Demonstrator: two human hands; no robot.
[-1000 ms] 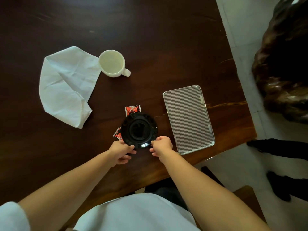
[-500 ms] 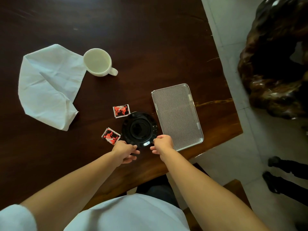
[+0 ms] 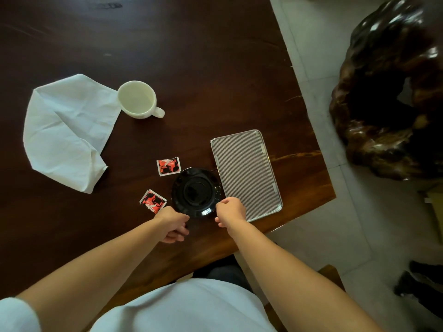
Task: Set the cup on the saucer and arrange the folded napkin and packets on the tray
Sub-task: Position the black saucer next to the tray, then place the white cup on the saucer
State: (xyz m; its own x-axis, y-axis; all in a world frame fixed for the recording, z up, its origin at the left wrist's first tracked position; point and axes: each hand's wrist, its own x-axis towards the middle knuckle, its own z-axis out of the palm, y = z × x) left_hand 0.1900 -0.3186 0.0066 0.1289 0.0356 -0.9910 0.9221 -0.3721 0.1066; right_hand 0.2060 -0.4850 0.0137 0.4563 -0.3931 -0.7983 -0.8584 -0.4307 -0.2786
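Note:
A black saucer (image 3: 196, 191) lies on the dark wooden table, its right edge against the ribbed metal tray (image 3: 247, 173). My left hand (image 3: 173, 224) pinches the saucer's near left rim with curled fingers. My right hand (image 3: 231, 210) pinches its near right rim. Two red packets lie flat to the left of the saucer, one at its far left (image 3: 168, 166) and one at its near left (image 3: 153, 200). The white cup (image 3: 136, 99) stands upright and empty farther back. Beside the cup, a loosely folded white napkin (image 3: 67, 130) is spread out to the left.
The table's right edge runs just past the tray, with tiled floor (image 3: 318, 56) beyond. A large dark carved wooden piece (image 3: 388, 92) stands on the floor to the right. The table's near edge is close to my body.
The saucer has slid right, off the two packets and up against the tray. Both packets now lie fully uncovered. My hands stayed on its near rim.

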